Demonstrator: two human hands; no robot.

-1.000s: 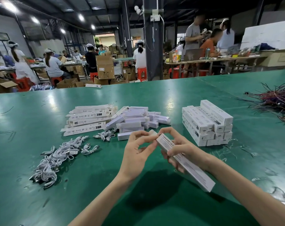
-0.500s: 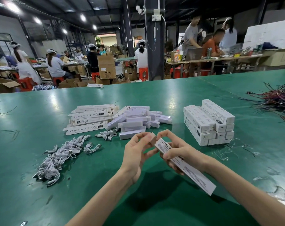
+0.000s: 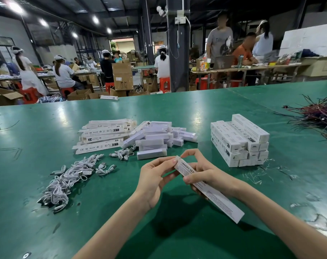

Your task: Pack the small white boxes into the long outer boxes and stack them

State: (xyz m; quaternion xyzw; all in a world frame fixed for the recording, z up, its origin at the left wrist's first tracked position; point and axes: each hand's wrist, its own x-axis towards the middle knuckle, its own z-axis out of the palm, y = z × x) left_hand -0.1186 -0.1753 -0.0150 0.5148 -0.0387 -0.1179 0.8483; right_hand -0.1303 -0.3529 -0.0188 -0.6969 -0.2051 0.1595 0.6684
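Note:
My right hand [image 3: 207, 174] grips a long white outer box [image 3: 220, 200] printed with black text, slanting from the centre toward the lower right. My left hand [image 3: 153, 178] pinches the box's upper left end, at its flap. Beyond the hands lies a loose heap of small white boxes [image 3: 155, 137]. To its left are flat unfolded outer boxes [image 3: 103, 135]. On the right stands a neat stack of packed long boxes [image 3: 239, 141].
White cables lie in a pile [image 3: 69, 180] at the left, with a smaller bunch [image 3: 122, 153] near the small boxes. A tangle of dark wires [image 3: 319, 114] sits at the far right. The green table [image 3: 46, 221] stretches around. Other people work at benches behind.
Both hands and the long box have stayed at the same spot. My left fingers have worked at the box's upper end, closing in on its flap.

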